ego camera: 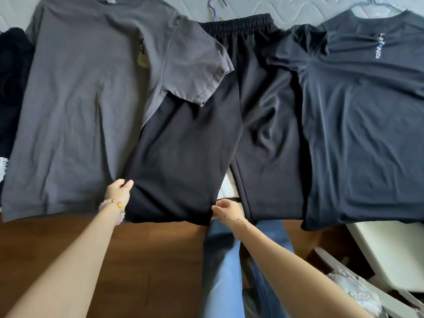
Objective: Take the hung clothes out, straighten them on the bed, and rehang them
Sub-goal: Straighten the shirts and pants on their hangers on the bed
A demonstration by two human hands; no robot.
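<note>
Black shorts (183, 157) with an elastic waistband lie flat on the bed, waistband away from me. My left hand (119, 188) grips the outer hem edge of the left leg. My right hand (226, 211) pinches the inner hem corner of that same leg. A grey T-shirt (75, 99) lies to the left, one sleeve overlapping the shorts. A dark navy T-shirt (367, 122) with a small chest logo lies to the right on a blue hanger (376, 5). Another hanger hook (214, 6) pokes out above the shorts' waistband.
A black garment (11, 88) lies at the far left edge. The white quilted mattress (286, 6) shows behind the clothes. A brown wooden bed frame (142, 249) runs along the near side. My jeans-clad legs (222, 271) stand against it; a white piece of furniture (390, 253) sits right.
</note>
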